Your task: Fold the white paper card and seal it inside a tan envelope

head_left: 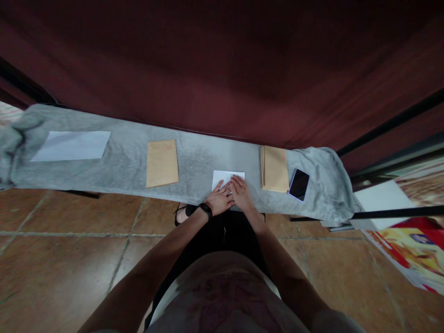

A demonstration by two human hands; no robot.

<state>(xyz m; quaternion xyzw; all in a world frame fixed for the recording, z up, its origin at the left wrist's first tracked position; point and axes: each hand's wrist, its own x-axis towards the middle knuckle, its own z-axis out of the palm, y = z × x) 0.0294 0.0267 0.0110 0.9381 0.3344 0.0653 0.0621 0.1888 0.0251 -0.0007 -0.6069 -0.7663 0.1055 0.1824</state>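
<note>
A small white sheet of paper [221,175], which looks folded, lies near the front edge of the cloth-covered table. My left hand [219,200], with a dark band on the wrist, rests flat on its lower part, fingers spread. My right hand [242,193] lies on the paper's right side, its fingers stretched out and touching the left hand's fingertips. Both hands cover much of the paper's lower half. To the left is a brown envelope [162,164]; to the right sits a stack of brown envelopes [275,169].
Grey cloth [197,162] covers the narrow table. White paper [72,145] lies at its far left. A phone [299,185] sits right of the envelope stack. Behind hangs a dark red curtain [222,83]. A colourful printed box or bag [419,249] is on the right, by the tiled floor.
</note>
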